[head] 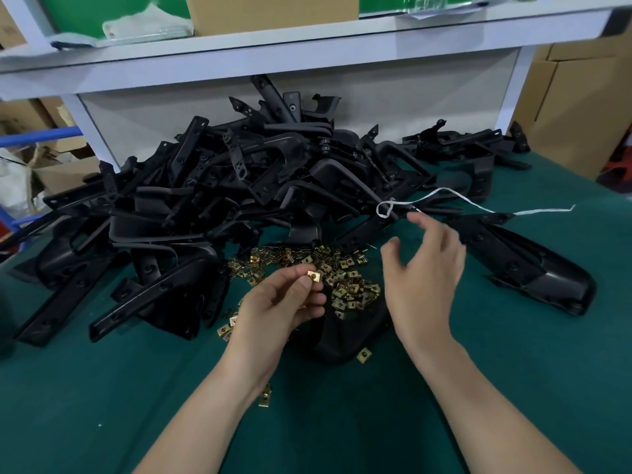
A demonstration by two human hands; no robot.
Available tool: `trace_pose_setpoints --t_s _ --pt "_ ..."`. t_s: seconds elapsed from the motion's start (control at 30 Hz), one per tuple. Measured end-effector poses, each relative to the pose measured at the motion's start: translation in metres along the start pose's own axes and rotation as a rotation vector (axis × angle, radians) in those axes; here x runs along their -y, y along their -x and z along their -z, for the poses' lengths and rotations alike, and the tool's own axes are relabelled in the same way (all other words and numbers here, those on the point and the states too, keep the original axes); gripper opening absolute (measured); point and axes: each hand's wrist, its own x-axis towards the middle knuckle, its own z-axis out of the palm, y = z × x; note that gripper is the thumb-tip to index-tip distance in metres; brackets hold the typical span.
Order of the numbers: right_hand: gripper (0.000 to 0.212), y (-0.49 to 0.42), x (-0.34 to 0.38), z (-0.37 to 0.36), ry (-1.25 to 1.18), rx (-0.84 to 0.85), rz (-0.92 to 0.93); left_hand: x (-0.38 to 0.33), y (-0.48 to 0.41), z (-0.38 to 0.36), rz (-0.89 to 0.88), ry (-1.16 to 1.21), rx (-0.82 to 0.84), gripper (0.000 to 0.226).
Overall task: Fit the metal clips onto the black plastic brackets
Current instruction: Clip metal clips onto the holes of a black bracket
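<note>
**Head view.** The left hand (284, 304) is raised just above the green surface (102, 405). Its grip is clamped on a single metal clip (314, 276). Thumb and forefinger pinch the brass-coloured piece by its lower part, with the flat face and its central hole turned toward the camera. The other fingers are curled beneath.

The right hand (425, 268) hovers to the right and holds nothing. Its grip is apart, the fingers loosely spread and slightly blurred. The fingertips are near a white string (448, 199) that loops across the front of the heap.

Between and just beyond the two hands lies the loose pile of clips (345, 278). It is spread on the surface and partly over a dark bracket part (342, 336) that lies below the hands. Three sets of stray clips lie apart from the pile:
- a near clip (364, 355) at the front edge of the dark bracket part;
- a wrist clip (265, 398) beside the left forearm;
- a few side clips (225, 328) to the left of the left wrist.

Behind the pile rises the heap of black plastic brackets (239, 179). They are tangled and reach back to the white panel under a shelf (307, 56).

A long tapered bracket (523, 268) lies on the surface to the right of the right hand, at the heap's right edge.

A cardboard box (270, 12) stands on the shelf. Further cartons (574, 107) stand at the far right.
</note>
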Motion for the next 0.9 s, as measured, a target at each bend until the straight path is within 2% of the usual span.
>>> trace_pose_setpoints --t_s 0.03,0.07,0.1,0.2,0.27,0.4,0.57,0.73,0.9 --pt "0.029 0.000 0.002 0.001 0.000 -0.015 0.112 0.000 0.000 0.000 -0.004 -0.007 -0.001 0.023" --pt "0.024 0.001 0.005 0.003 -0.082 0.061 0.191 -0.001 0.001 -0.001 -0.009 -0.011 -0.005 0.024" --pt "0.021 0.004 0.009 0.004 -0.208 0.205 0.221 -0.001 0.001 -0.001 -0.017 -0.021 -0.008 0.024" --pt "0.017 0.017 0.022 0.000 -0.436 0.665 0.152 -0.003 0.002 -0.002 -0.067 -0.105 -0.026 0.020" --pt "0.020 0.021 0.022 -0.003 -0.431 0.752 0.127 -0.005 0.003 -0.002 -0.118 -0.180 -0.059 0.017" --pt "0.019 0.017 0.017 -0.003 -0.431 0.764 0.088 -0.006 0.005 -0.004 -0.192 -0.244 -0.100 0.015" --pt "0.028 0.019 0.016 -0.004 -0.222 0.703 0.274 -0.008 0.008 -0.004 -0.213 -0.295 -0.066 0.018" --pt "0.032 0.021 0.018 -0.003 -0.175 0.689 0.325 -0.004 0.010 -0.006 -0.257 -0.429 -0.115 0.019" --pt "0.033 0.016 0.014 -0.004 -0.175 0.596 0.256 -0.007 0.004 0.001 -0.304 -0.457 -0.228 0.021"
